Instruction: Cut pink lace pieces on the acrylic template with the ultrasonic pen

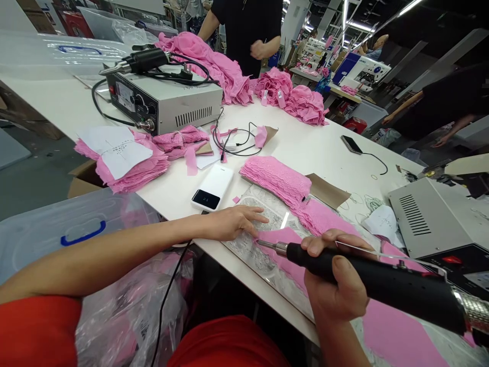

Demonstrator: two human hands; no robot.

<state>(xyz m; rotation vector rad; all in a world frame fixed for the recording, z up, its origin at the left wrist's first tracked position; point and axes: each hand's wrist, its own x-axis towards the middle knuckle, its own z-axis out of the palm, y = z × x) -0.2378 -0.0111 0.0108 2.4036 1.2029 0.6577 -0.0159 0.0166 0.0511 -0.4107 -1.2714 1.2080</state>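
My right hand [336, 280] is wrapped around a thick black handpiece [378, 278], which has a slim metal tip and a metal fitting at its rear. Its tip touches or hovers just over the edge of a pink fabric piece [284, 247]; I cannot tell which. My left hand [233, 221] lies palm down with its fingers apart, fingertips close to that tip at the fabric's corner. Beneath both is a scuffed, see-through board [263, 206]. Just beyond it rests a stack of pink fabric pieces [275, 176]. Another flat pink piece [401, 334] lies partly under the handpiece.
A white power bank [213, 187] sits left of the board. A grey control box [183, 104] carries a second handpiece; another box [443, 214] stands at right. Tied pink bundles [130, 155], a phone [351, 144] and a pink heap [206, 61] share the table. A person [248, 30] stands opposite.
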